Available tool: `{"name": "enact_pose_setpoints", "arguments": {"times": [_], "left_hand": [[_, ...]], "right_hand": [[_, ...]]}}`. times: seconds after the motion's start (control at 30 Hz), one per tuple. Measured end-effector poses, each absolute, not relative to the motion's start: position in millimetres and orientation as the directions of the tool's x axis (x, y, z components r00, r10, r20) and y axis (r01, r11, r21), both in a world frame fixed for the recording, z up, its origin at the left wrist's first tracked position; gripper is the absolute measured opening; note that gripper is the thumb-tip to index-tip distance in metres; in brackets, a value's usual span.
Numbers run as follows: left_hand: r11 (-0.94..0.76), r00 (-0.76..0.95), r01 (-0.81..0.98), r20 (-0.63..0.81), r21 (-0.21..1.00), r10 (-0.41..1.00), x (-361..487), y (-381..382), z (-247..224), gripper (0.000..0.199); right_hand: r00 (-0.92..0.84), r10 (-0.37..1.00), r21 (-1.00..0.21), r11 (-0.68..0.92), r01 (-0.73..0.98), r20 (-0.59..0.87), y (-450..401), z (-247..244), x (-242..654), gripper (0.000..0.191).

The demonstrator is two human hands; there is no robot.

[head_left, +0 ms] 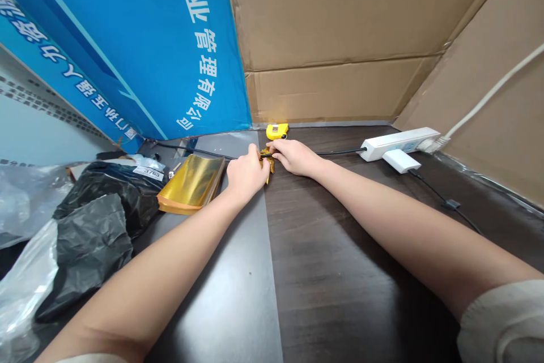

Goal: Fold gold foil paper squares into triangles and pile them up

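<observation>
A black cable (340,152) runs across the table, and both hands are closed around one stretch of it. My left hand (249,173) grips the cable with the thumb pressed against the fingers. Just to its right, my right hand (297,158) pinches the same cable between thumb and fingertips. Crumpled gold foil (271,170) sticks out around the cable between the two hands; my fingers partly hide it. Right behind the hands lies a small yellow tape measure (276,131). A stack of gold foil sheets (191,182) rests left of my left hand.
At the right, the cable meets a white power strip (397,141) with a white adapter (400,161) plugged in. Black and clear plastic bags (96,227) heap up at the left. Cardboard (331,23) and a blue printed panel (140,40) wall off the back.
</observation>
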State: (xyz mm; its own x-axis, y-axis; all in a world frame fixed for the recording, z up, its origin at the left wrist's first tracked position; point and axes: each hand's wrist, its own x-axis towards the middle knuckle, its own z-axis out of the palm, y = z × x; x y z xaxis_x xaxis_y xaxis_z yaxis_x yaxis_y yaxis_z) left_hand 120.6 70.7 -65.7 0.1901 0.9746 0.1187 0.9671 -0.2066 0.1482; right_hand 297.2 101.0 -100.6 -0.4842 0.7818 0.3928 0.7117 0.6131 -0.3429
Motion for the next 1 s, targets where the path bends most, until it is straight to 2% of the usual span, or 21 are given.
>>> {"name": "enact_pose_setpoints", "arguments": {"times": [0.43, 0.63, 0.8, 1.0], "left_hand": [[-0.208, 0.202, 0.975, 0.079, 0.083, 0.976, 118, 65, -59, 0.037], [-0.429, 0.425, 0.901, 0.061, 0.065, 0.903, 102, 52, -42, 0.035], [-0.629, 0.634, 0.769, -0.009, 0.114, 0.773, 93, 61, -38, 0.035], [-0.676, 0.674, 0.728, 0.059, 0.111, 0.736, 89, 78, -48, 0.023]], "right_hand": [[-0.534, 0.725, -0.318, 0.678, 0.662, 0.434, 107, -107, 296, 0.018], [-0.521, 0.748, -0.316, 0.653, 0.688, 0.412, 106, -107, 295, 0.025], [-0.5, 0.773, -0.335, 0.625, 0.705, 0.391, 105, -109, 296, 0.032], [-0.512, 0.768, -0.342, 0.634, 0.694, 0.385, 106, -108, 297, 0.03]]}}
